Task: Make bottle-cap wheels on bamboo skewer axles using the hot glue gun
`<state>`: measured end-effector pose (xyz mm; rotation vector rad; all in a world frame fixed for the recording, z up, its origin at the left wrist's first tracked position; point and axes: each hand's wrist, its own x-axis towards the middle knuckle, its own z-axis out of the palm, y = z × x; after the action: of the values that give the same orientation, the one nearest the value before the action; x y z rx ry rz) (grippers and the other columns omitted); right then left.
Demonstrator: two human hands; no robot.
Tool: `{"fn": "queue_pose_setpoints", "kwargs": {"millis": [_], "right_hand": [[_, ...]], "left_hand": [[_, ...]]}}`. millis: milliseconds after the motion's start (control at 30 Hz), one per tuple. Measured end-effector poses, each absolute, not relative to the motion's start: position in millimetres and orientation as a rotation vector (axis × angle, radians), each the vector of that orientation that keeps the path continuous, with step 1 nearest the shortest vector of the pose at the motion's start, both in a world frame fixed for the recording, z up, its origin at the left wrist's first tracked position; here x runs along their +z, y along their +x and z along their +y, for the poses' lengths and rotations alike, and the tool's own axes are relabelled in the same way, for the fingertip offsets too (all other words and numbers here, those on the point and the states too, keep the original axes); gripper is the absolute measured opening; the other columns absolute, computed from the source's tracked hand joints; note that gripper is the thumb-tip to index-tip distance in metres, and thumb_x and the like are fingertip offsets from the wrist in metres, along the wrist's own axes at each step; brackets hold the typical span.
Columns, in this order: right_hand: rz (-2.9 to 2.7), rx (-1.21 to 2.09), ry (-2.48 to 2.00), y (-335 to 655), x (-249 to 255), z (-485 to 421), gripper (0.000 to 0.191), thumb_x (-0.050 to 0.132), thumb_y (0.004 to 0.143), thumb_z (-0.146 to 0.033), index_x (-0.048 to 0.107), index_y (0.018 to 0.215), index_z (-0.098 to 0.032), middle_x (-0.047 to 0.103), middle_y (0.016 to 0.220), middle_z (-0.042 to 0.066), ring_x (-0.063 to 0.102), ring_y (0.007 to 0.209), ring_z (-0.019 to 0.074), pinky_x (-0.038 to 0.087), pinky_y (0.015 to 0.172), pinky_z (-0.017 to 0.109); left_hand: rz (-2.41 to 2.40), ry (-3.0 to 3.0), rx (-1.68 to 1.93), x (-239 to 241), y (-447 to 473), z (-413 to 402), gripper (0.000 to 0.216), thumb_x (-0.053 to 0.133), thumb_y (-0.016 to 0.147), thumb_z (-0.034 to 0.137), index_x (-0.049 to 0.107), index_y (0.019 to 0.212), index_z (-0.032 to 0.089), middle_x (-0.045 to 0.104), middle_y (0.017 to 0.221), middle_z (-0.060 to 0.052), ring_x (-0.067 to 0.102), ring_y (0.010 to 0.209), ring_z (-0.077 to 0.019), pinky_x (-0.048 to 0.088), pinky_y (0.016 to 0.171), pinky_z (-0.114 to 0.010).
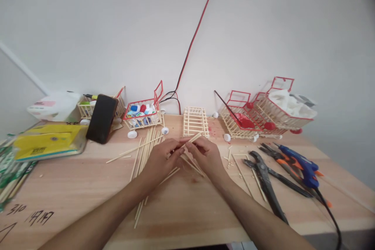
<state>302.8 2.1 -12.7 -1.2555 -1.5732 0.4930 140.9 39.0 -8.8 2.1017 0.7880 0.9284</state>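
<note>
Short pale wooden sticks (195,137) are pinched between the fingertips of both hands above the middle of the table; how many there are I cannot tell. My left hand (164,156) closes on their near left end. From the other side, my right hand (206,155) grips them with thumb and fingers. Beneath the hands lie more loose sticks (193,166), partly hidden. A bundle of long sticks (145,152) spreads out left of my left hand. Just beyond the fingers sits a small lattice frame (195,119) built of sticks.
Along the wall stand small stick-built carts with red trim, one full of bottle caps (142,114), another with a red brush (244,119). Pliers (265,181) and a blue glue gun (301,164) lie right. A phone (102,119) and yellow packet (51,140) are left.
</note>
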Motion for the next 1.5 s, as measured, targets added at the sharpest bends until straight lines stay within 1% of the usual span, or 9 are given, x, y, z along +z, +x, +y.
{"fn": "queue_pose_setpoints", "kwargs": {"millis": [67, 200, 333, 533, 600, 933, 1100, 1333, 1500], "right_hand": [[-1.554, 0.518, -1.257, 304, -13, 1, 0.023, 0.052, 0.089, -0.032, 0.072, 0.094, -0.022, 0.068, 0.084, 0.003, 0.059, 0.074, 0.0139, 0.045, 0.063, 0.024], [-1.543, 0.561, -1.245, 304, -15, 0, 0.024, 0.051, 0.089, -0.033, 0.071, 0.099, -0.022, 0.067, 0.087, 0.004, 0.058, 0.074, 0.0132, 0.043, 0.058, 0.022], [-1.51, 0.629, -1.237, 306, -15, 1, 0.025, 0.051, 0.09, -0.035, 0.07, 0.097, -0.021, 0.065, 0.085, 0.004, 0.057, 0.067, 0.0117, 0.043, 0.055, 0.022], [-1.425, 0.691, -1.251, 309, -14, 5, 0.025, 0.053, 0.087, -0.037, 0.069, 0.089, -0.017, 0.058, 0.068, 0.001, 0.052, 0.057, 0.0105, 0.04, 0.051, 0.022], [-1.422, 0.716, -1.257, 309, -16, 6, 0.026, 0.054, 0.087, -0.038, 0.069, 0.088, -0.017, 0.055, 0.065, 0.0, 0.051, 0.056, 0.0103, 0.04, 0.051, 0.022], [-1.398, 0.821, -1.269, 307, -30, 7, 0.027, 0.052, 0.088, -0.041, 0.068, 0.088, -0.018, 0.058, 0.066, -0.001, 0.051, 0.056, 0.0101, 0.038, 0.05, 0.021], [-1.405, 0.859, -1.262, 307, -32, 8, 0.028, 0.053, 0.087, -0.041, 0.069, 0.089, -0.018, 0.059, 0.067, -0.001, 0.051, 0.056, 0.0098, 0.037, 0.05, 0.02], [-1.448, 0.927, -1.293, 309, -30, 8, 0.031, 0.051, 0.088, -0.043, 0.07, 0.088, -0.017, 0.056, 0.062, -0.002, 0.048, 0.052, 0.0088, 0.035, 0.047, 0.02], [-1.468, 0.935, -1.317, 310, -27, 7, 0.031, 0.049, 0.089, -0.04, 0.07, 0.089, -0.017, 0.055, 0.061, -0.002, 0.046, 0.051, 0.0079, 0.033, 0.045, 0.019]], "left_hand": [[0.777, 2.129, 0.955, -9, 140, 40, 0.025, 0.047, 0.092, 0.028, 0.068, 0.102, 0.02, 0.068, 0.099, -0.005, 0.06, 0.092, -0.0183, 0.04, 0.082, -0.027], [0.757, 2.13, 0.952, -11, 140, 42, 0.022, 0.051, 0.09, 0.029, 0.07, 0.084, 0.018, 0.069, 0.086, -0.003, 0.06, 0.08, -0.016, 0.041, 0.073, -0.025], [0.731, 2.079, 0.892, -11, 139, 44, 0.026, 0.051, 0.09, 0.033, 0.071, 0.083, 0.019, 0.069, 0.081, -0.002, 0.061, 0.076, -0.0149, 0.042, 0.07, -0.025], [0.749, 1.927, 0.879, -9, 138, 52, 0.026, 0.051, 0.089, 0.033, 0.073, 0.089, 0.019, 0.072, 0.09, -0.005, 0.063, 0.085, -0.0175, 0.044, 0.078, -0.027], [0.783, 1.878, 0.851, -9, 137, 53, 0.027, 0.051, 0.089, 0.033, 0.073, 0.088, 0.018, 0.072, 0.091, -0.005, 0.064, 0.085, -0.0181, 0.045, 0.077, -0.027], [0.777, 1.695, 0.693, -17, 141, 49, 0.021, 0.06, 0.081, 0.033, 0.073, 0.083, 0.018, 0.07, 0.078, -0.002, 0.059, 0.069, -0.0138, 0.041, 0.064, -0.022], [0.785, 1.485, 0.611, -18, 141, 46, 0.026, 0.062, 0.078, 0.038, 0.067, 0.072, 0.014, 0.052, 0.053, 0.004, 0.04, 0.046, -0.006, 0.028, 0.046, -0.018], [0.781, 1.293, 0.576, -19, 143, 42, 0.027, 0.069, 0.072, 0.037, 0.062, 0.068, 0.011, 0.052, 0.054, 0.002, 0.044, 0.047, -0.0058, 0.03, 0.046, -0.018], [0.736, 1.269, 0.532, -22, 143, 42, 0.03, 0.067, 0.075, 0.04, 0.062, 0.07, 0.011, 0.054, 0.053, 0.0, 0.045, 0.047, -0.006, 0.031, 0.048, -0.018]]}}
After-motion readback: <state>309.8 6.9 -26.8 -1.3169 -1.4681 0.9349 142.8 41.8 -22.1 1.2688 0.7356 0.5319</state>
